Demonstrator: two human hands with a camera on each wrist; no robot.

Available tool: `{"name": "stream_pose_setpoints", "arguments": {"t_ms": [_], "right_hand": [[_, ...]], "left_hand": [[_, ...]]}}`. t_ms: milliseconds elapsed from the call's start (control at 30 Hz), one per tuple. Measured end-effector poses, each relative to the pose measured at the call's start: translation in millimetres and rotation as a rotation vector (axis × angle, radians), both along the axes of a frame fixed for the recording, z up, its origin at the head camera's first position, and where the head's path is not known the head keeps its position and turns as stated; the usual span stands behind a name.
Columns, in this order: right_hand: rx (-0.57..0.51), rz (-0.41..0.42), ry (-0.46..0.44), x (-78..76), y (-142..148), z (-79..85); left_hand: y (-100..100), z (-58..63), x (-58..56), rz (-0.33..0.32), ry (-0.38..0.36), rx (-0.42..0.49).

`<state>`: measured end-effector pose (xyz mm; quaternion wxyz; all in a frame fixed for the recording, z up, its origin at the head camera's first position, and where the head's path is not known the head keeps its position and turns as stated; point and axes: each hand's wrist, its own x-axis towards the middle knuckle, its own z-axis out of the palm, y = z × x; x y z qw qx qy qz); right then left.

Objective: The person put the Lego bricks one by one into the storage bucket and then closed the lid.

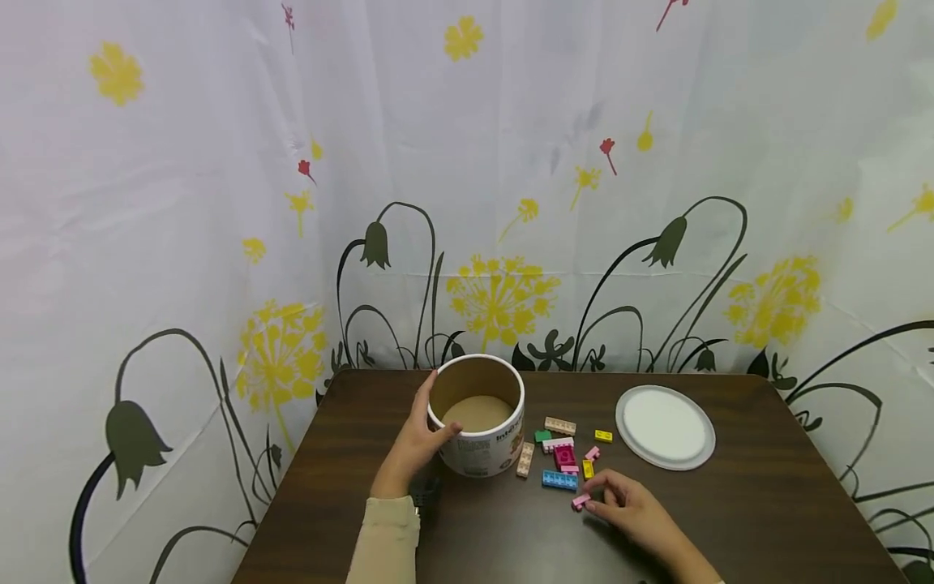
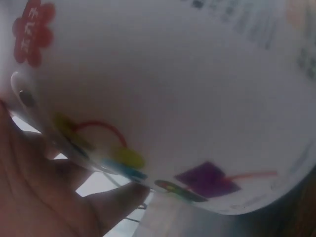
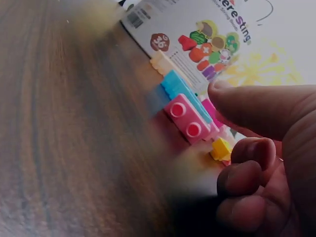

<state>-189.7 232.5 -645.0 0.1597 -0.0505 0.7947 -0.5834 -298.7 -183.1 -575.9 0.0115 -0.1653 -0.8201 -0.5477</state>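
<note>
My left hand (image 1: 417, 446) grips a round white bucket (image 1: 474, 462), thumb over its near rim and fingers around the left side. The bucket is tilted toward me, showing a bare tan bottom. Its printed wall (image 2: 163, 108) fills the left wrist view, with the left hand (image 2: 59, 192) along its edge. My right hand (image 1: 631, 515) pinches the end of a small pink toy brick (image 1: 580, 502) between thumb and index fingertip, close over the table. In the right wrist view, two round studs of the pink brick (image 3: 187, 118) face the camera; the index fingertip is mostly hidden behind the thumb.
Several loose bricks lie right of the bucket, among them a blue brick (image 1: 559, 479), a magenta brick (image 1: 565, 457), a yellow brick (image 1: 603, 435) and a peach brick (image 1: 524, 460). A white round lid (image 1: 666, 427) lies farther right on the dark wooden table (image 1: 759, 487). A patterned curtain (image 1: 584, 268) hangs behind.
</note>
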Motion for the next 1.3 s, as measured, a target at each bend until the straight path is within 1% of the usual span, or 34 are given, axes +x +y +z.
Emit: {"name": "stream_pose_setpoints", "arguments": {"t_ms": [100,233,367,467,567,733,833,1000,1100,1200,1233,1300], "right_hand": [[0.027,-0.02,0.017,-0.3,0.1,1.5],[0.046,-0.033,0.039,-3.9,-4.3,-0.3],[0.04,-0.021,0.016,-5.6,-7.2,-3.9],[0.045,-0.011,0.004,-5.2,-4.3,-3.5],[0.066,-0.022,0.018,-5.2,1.0,0.1],[0.091,-0.038,0.024,-4.7,4.2,3.1],[0.092,-0.028,0.013,-2.8,1.0,0.3],[0.124,-0.032,0.015,-2.0,-3.9,0.6],[0.175,-0.041,0.031,-3.2,-5.2,0.6],[0.234,-0.031,0.065,-3.7,-5.9,-0.2],[0.243,-0.025,0.072,-3.9,-5.9,-0.6],[0.226,-0.021,0.068,-3.4,-5.1,-0.3]], "left_hand": [[5.0,-0.6,2.6,0.028,-0.023,-0.016],[5.3,4.5,1.6,0.049,-0.03,-0.035],[0.3,5.1,2.0,0.064,-0.061,-0.017],[-0.6,2.1,2.4,0.055,-0.089,0.021],[3.2,-1.0,0.5,0.041,-0.108,0.068],[7.7,-6.8,-3.2,0.042,-0.119,0.107],[6.0,-9.9,-1.2,0.05,-0.126,0.109],[5.1,-8.8,-0.2,0.057,-0.134,0.111],[5.9,-7.6,-1.6,0.047,-0.136,0.114],[6.4,-7.4,-1.5,0.046,-0.143,0.114],[6.7,-7.2,-1.4,0.047,-0.142,0.115],[7.0,-6.7,-0.7,0.048,-0.147,0.121]]}}
